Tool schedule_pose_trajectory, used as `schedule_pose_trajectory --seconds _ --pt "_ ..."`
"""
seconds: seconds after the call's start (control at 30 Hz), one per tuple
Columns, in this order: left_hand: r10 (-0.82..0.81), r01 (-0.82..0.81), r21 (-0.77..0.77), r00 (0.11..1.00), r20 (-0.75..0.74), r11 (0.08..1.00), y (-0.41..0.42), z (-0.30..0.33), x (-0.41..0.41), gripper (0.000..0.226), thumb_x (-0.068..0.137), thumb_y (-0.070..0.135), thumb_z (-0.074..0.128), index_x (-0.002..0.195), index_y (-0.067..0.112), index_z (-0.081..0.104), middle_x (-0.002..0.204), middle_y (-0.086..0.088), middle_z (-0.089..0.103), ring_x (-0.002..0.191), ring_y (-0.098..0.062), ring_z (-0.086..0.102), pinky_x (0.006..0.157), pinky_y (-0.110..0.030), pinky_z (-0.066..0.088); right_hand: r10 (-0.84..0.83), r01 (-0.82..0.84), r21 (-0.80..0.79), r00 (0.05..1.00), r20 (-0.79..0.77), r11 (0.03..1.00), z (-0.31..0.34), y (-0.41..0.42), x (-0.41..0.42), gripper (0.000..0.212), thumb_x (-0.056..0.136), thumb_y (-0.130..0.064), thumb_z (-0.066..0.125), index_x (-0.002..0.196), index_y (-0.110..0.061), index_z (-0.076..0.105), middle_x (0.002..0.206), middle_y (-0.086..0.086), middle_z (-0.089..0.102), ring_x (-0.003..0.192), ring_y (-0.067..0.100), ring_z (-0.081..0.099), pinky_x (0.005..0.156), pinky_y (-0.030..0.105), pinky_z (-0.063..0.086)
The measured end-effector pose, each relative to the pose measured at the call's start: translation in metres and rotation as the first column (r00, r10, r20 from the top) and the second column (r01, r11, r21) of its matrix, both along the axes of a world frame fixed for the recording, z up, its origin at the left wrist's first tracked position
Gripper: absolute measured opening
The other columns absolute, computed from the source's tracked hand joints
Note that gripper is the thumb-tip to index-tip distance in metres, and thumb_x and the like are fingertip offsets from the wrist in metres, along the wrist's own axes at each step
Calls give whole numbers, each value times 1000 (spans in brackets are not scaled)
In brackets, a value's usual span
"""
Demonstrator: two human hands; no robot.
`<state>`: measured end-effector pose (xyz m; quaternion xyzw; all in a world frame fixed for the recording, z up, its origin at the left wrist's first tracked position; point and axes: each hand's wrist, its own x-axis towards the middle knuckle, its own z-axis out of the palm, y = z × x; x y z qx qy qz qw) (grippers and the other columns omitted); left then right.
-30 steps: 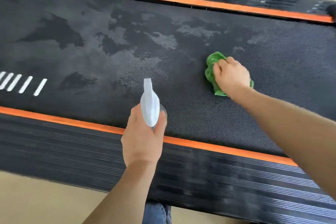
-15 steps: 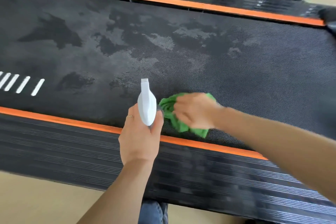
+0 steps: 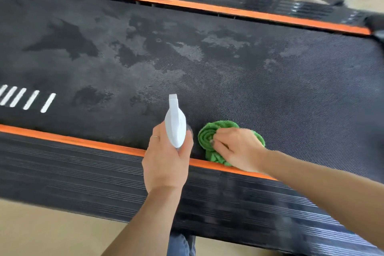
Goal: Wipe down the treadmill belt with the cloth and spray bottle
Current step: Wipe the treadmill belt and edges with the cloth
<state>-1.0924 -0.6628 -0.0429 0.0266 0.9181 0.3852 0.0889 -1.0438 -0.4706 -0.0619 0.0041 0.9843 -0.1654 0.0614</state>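
- Gripping white spray bottle (image 3: 175, 124), left hand (image 3: 166, 162) curls round it, nozzle toward 12 o'clock.
- Right hand (image 3: 236, 149) presses bunched green cloth (image 3: 209, 137) on treadmill belt (image 3: 291, 89), fingers curled into it, cloth's edge touching near orange strip (image 3: 83, 141).
- Cloth just beside bottle at 3 o'clock.
- Damp patches (image 3: 145, 48) toward 11 o'clock; white stripes (image 3: 25, 97) at 9.

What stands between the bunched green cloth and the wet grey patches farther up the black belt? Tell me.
Nothing visible does. The bunched green cloth, pressed under the right hand at the near orange strip, has only bare black textured belt ahead. The white spray bottle in the left hand is beside it, apart.
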Motion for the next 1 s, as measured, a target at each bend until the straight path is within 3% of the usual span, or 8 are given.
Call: schedule_pose_trajectory --seconds 0.13,0.2,0.27,0.33,0.4,0.6,0.87,1.0 --pt "-12 12 5 1000 -12 1000 -1 1 0 57 92 62 46 136 26 49 118 4 64 101 -29 64 78 -37 43 230 -225 119 973 -33 967 3 20 -3 38 99 -42 32 75 -23 53 77 -7 53 71 19 55 56 33 46" --pt "-8 8 8 1000 -18 1000 -2 -2 0 55 92 63 47 133 27 49 115 5 64 98 -28 64 77 -38 45 204 -179 228 975 -89 957 -3 45 -32 39 100 -41 29 77 -21 54 79 -5 52 73 22 57 59 34 46" --pt "-12 12 1 1000 -29 1000 -2 -4 -1 54 91 63 46 132 28 48 111 7 62 94 -24 64 76 -36 45 -172 203 220 973 -154 954 -6 73 -70 42 100 -41 25 82 -18 54 87 1 54 82 30 59 64 35 43" --pt "-14 14 4 999 -34 1000 -2 -5 0 54 91 63 47 132 28 48 110 9 61 93 -22 62 76 -36 45 -590 602 139 798 -121 786 -10 89 -105 41 101 -36 27 88 -14 59 99 8 59 89 35 59 70 36 39" --pt "-11 12 12 999 -42 1000 -3 -6 -2 53 92 62 48 132 28 48 109 12 59 93 -20 61 76 -35 44 -699 708 97 707 -109 700 -16 73 -126 42 101 -32 28 95 -10 63 106 11 61 94 34 58 73 37 38" --pt "-30 28 -22 998 -49 999 -3 -5 -2 55 93 61 45 137 28 50 115 13 55 97 -22 61 75 -34 39 -208 211 72 977 -47 975 -6 0 -66 35 102 -38 37 80 -19 56 87 -3 59 75 24 53 63 35 38" --pt "-85 84 -9 993 -88 996 -6 -6 -3 54 96 59 42 138 26 50 125 6 58 106 -26 62 76 -36 40 2 23 133 983 -186 991 -14 -7 -12 39 100 -39 33 73 -20 54 73 -7 53 65 21 55 49 29 37" --pt "-87 86 -8 992 -96 996 -6 -7 -3 57 95 60 42 140 26 50 124 7 58 106 -24 61 76 -35 40 143 -99 177 956 -256 979 -19 3 -17 39 102 -33 35 74 -17 56 72 -3 51 64 22 51 56 34 46"
